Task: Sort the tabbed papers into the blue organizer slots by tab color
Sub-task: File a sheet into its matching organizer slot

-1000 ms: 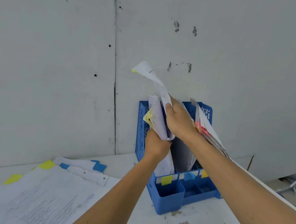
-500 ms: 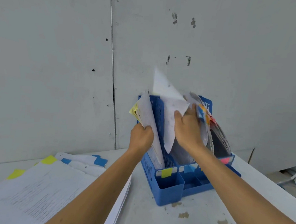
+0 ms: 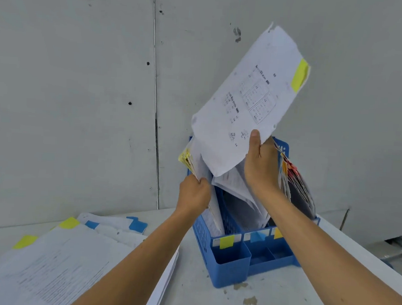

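The right hand (image 3: 262, 166) has lifted a yellow-tabbed sheet (image 3: 244, 103) above the organizer (image 3: 230, 261), pinching it; the left hand (image 3: 193, 194) grips the filed papers (image 3: 195, 161).

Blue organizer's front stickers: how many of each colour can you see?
Yellow sticker: 1
Blue sticker: 1
Yellow-orange sticker: 1
Total: 3 showing on the blue organizer; the arm may hide more.

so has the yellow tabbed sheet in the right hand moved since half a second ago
Yes, up. The yellow-tabbed sheet, pinched by the right hand, dipped into the blue organizer before; now most of it stands above its top rim.
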